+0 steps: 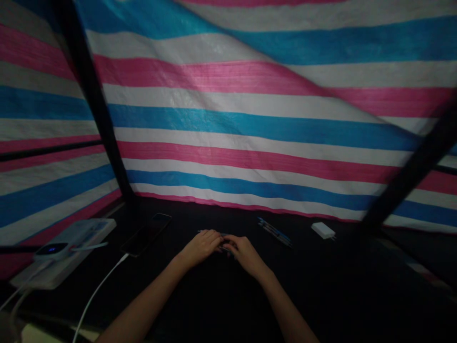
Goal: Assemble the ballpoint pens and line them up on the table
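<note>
Both hands meet over the middle of the black table (200, 295). My left hand (206, 244) is closed, palm down, its fingers curled over something slim. A thin pale end pokes out beyond its knuckles. Touching it from the right, my right hand (245, 252) has its thumb and fingers pinched together at the same spot. Small bluish-grey bits show between the two hands, but the fingers and the dim light hide what they belong to. To the right of my right hand lie blue pens (274, 232), side by side and slanted.
A white charger (323, 230) lies further right. On the left rests a dark phone (146, 234) with a white cable (98, 288) plugged in. Beyond it, a power bank (52, 250) with a lit display sits on a white box (85, 259). Black poles and striped sheeting (250, 124) enclose the table.
</note>
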{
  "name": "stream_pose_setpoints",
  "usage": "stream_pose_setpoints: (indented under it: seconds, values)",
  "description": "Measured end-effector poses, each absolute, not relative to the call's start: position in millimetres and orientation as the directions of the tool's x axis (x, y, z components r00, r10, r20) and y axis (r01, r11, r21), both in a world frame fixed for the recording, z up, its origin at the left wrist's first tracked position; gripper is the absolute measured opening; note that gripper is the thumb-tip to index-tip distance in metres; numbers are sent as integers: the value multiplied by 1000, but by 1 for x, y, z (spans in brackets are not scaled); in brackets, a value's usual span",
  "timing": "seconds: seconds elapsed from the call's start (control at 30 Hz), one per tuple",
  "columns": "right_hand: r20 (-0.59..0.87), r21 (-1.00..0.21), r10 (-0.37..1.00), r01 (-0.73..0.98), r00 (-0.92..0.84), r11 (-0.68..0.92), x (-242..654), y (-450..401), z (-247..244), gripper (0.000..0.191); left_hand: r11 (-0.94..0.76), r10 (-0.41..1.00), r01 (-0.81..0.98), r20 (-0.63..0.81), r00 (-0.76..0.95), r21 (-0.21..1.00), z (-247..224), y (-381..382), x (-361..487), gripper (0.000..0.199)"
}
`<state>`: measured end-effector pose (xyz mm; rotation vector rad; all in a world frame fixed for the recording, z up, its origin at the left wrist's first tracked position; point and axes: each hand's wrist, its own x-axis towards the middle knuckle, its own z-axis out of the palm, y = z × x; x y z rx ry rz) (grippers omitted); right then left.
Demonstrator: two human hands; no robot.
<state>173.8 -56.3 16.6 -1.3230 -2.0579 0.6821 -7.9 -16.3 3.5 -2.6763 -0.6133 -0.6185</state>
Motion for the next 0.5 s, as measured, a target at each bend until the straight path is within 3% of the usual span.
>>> stream_pose_setpoints:
  seconds: [0.13,0.27,0.37,0.5]
  values:
    - [195,-789,931,515,-308,335,182,-53,19,31,-853,402,508,470,786,-119,8,-17,-10,27]
    - [175,-750,926,564,-333,345,185,-51,18,26,-835,434,544,515,740,-79,11,-14,-19,48]
    - [132,-707,918,614,-373,351,184,-51,12,24,-808,471,589,566,676,-32,11,-11,-27,43]
    - [181,-747,919,560,-349,360,182,-52,10,21,-783,503,620,627,595,39,10,-6,-34,35]
